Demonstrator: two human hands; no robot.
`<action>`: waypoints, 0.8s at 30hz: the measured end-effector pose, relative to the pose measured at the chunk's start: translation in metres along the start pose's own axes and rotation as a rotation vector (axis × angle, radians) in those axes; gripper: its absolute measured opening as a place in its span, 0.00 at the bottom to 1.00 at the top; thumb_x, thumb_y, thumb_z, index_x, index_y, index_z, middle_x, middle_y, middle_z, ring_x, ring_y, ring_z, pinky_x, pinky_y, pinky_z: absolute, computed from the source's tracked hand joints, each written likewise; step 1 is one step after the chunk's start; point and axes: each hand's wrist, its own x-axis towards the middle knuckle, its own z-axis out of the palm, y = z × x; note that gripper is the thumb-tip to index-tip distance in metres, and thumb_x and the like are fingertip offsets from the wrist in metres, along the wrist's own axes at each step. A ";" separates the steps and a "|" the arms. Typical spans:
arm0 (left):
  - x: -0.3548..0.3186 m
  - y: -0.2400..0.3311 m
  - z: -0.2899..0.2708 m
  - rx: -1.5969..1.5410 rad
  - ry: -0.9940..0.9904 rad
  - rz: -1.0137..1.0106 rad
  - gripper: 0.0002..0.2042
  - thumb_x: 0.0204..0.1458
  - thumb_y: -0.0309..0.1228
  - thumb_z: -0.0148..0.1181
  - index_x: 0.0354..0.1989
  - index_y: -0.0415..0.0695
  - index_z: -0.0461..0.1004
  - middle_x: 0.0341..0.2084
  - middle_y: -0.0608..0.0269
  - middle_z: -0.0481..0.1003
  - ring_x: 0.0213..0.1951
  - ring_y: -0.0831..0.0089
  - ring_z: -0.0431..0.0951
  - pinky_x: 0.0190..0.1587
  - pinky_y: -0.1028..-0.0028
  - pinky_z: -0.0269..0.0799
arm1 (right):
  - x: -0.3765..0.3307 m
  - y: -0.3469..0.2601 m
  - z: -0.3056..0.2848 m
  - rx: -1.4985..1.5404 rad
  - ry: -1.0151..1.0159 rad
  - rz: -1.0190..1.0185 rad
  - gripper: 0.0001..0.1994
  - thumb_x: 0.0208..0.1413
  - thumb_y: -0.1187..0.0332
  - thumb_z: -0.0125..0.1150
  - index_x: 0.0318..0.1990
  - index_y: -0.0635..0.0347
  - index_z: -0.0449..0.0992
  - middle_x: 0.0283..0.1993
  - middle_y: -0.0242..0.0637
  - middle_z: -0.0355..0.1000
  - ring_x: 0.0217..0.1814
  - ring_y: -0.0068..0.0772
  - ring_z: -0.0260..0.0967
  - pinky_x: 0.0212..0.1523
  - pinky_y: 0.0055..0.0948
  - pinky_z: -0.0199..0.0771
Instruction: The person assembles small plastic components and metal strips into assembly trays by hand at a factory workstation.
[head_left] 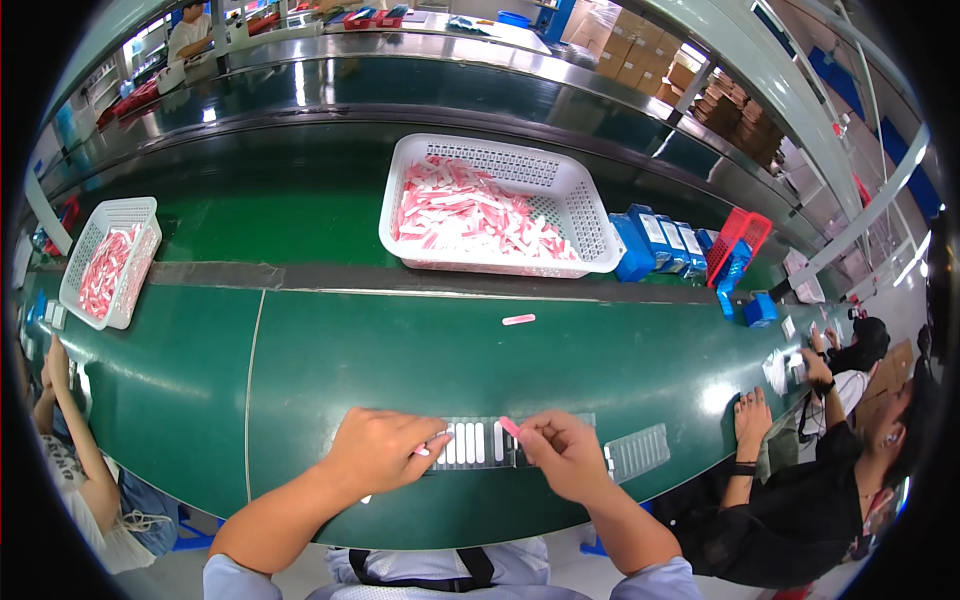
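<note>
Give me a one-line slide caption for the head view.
Right hand pinches a pink stick over a slotted tray on the green belt; left hand steadies it.

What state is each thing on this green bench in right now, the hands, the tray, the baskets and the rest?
Left hand: closed on a small pink-tipped piece, resting on the slotted tray.
Right hand: pinching a pink stick over the tray.
Slotted tray: flat, several slots filled with white pieces.
Loose pink stick: lying alone on the belt.
Big white basket: upright, full of sticks.
Small white basket: upright, partly filled.
</note>
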 end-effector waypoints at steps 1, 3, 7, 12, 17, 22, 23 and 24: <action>0.001 0.001 -0.001 0.002 -0.030 -0.015 0.04 0.51 0.32 0.69 0.32 0.48 0.83 0.20 0.64 0.81 0.19 0.66 0.79 0.22 0.69 0.72 | 0.005 0.003 -0.004 0.102 0.005 0.029 0.04 0.66 0.72 0.60 0.42 0.64 0.77 0.31 0.28 0.74 0.31 0.17 0.69 0.32 0.21 0.67; 0.000 0.003 -0.001 -0.014 -0.043 -0.023 0.04 0.51 0.33 0.69 0.32 0.48 0.83 0.20 0.64 0.81 0.20 0.66 0.80 0.22 0.70 0.72 | 0.007 0.007 -0.008 0.229 0.009 0.067 0.08 0.67 0.69 0.61 0.45 0.67 0.78 0.32 0.27 0.75 0.31 0.13 0.68 0.31 0.17 0.67; 0.000 0.003 0.001 -0.057 -0.027 -0.042 0.05 0.51 0.33 0.70 0.32 0.47 0.83 0.21 0.63 0.81 0.20 0.66 0.80 0.22 0.70 0.73 | 0.009 0.006 -0.008 0.235 0.025 0.059 0.07 0.67 0.70 0.62 0.43 0.66 0.79 0.32 0.27 0.75 0.31 0.12 0.68 0.31 0.17 0.67; 0.000 0.003 -0.001 -0.050 -0.020 -0.063 0.05 0.51 0.33 0.70 0.32 0.47 0.83 0.22 0.63 0.82 0.20 0.66 0.79 0.23 0.70 0.73 | 0.008 -0.008 -0.006 -0.339 0.234 -0.425 0.03 0.56 0.76 0.69 0.36 0.61 0.81 0.29 0.31 0.75 0.28 0.25 0.71 0.31 0.24 0.68; 0.010 0.004 -0.026 -0.038 0.097 -0.152 0.06 0.47 0.32 0.73 0.32 0.46 0.84 0.22 0.61 0.82 0.19 0.66 0.78 0.23 0.72 0.71 | 0.002 0.009 0.007 -0.811 0.235 -0.869 0.08 0.44 0.73 0.77 0.30 0.57 0.81 0.26 0.29 0.73 0.26 0.32 0.68 0.28 0.32 0.64; 0.006 0.024 -0.061 0.118 -0.030 -0.272 0.11 0.46 0.38 0.74 0.34 0.47 0.84 0.17 0.64 0.78 0.18 0.66 0.78 0.23 0.71 0.71 | -0.002 0.010 0.016 -0.969 0.061 -0.708 0.17 0.44 0.56 0.78 0.35 0.55 0.82 0.25 0.28 0.66 0.29 0.32 0.66 0.30 0.32 0.62; -0.007 0.033 -0.071 0.177 -0.131 -0.365 0.12 0.45 0.40 0.75 0.34 0.47 0.83 0.16 0.64 0.76 0.19 0.65 0.79 0.23 0.70 0.72 | -0.001 0.006 0.016 -0.952 0.055 -0.721 0.17 0.44 0.56 0.78 0.35 0.55 0.82 0.25 0.28 0.66 0.29 0.32 0.66 0.30 0.32 0.62; -0.017 0.037 -0.074 0.224 -0.233 -0.451 0.14 0.44 0.42 0.75 0.35 0.47 0.83 0.15 0.65 0.75 0.20 0.65 0.80 0.23 0.69 0.73 | 0.001 0.005 0.013 -0.944 0.020 -0.703 0.18 0.45 0.53 0.78 0.37 0.54 0.82 0.26 0.28 0.66 0.29 0.32 0.66 0.31 0.33 0.62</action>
